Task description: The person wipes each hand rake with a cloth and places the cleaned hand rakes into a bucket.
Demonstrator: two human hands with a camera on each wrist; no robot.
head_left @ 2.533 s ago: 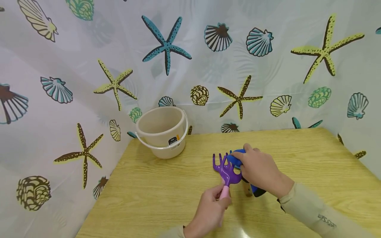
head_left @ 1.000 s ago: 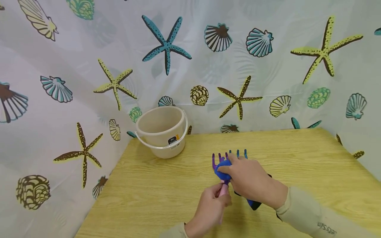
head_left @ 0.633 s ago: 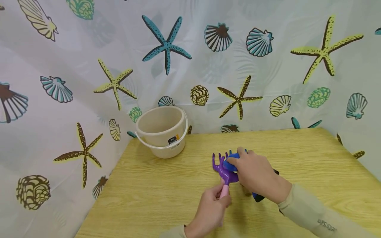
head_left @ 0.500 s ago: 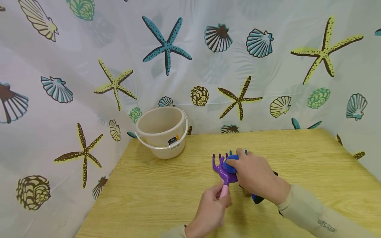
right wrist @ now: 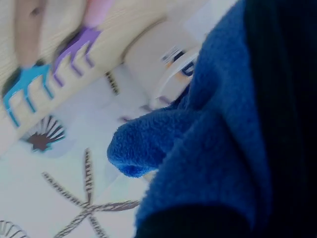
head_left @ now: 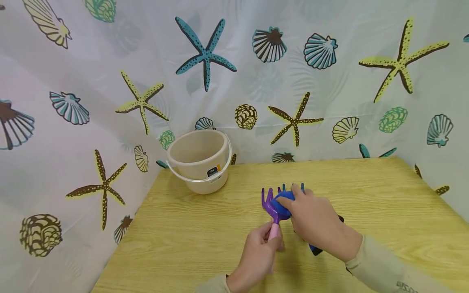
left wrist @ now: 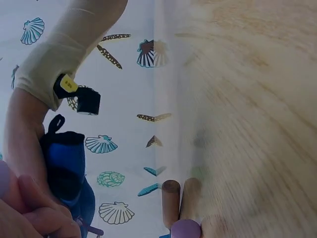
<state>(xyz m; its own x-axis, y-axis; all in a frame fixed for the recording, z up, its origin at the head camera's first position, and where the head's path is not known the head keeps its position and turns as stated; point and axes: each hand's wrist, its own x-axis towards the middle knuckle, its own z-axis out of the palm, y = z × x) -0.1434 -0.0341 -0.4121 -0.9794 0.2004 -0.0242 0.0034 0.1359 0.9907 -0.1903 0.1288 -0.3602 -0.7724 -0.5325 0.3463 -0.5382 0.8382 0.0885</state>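
A white plastic-looking curtain [head_left: 256, 85] printed with starfish and shells hangs behind everything. In front of it spreads a pale yellow wood-grain bench [head_left: 183, 228]. The round cream plastic bucket [head_left: 198, 171], with its white carrying handle hanging down in front, stands near the bench's far left corner; its floor is out of sight.

Next in size comes the blue terry cloth [right wrist: 208, 134] with black edging. The right hand [head_left: 316, 221] grips it, bunched, against the head of a purple metal-looking hand rake with a pink handle [head_left: 272, 211]. The left hand [head_left: 255, 258] has its fingers curled round that handle, tines pointing away from the person, in front of the bucket and to its right.

Behind lie two more rakes, side by side on the bench: a second purple rake with a pink handle [right wrist: 80, 44] and a blue rake with a brown wooden handle [right wrist: 27, 79].

The smallest matter is the contact spot. A second ago the cloth sat low, over the neck; now it covers the right of the head, which has turned slightly and shows narrower. I judge that the rubbing shifts about one head while the left hand steadies it.
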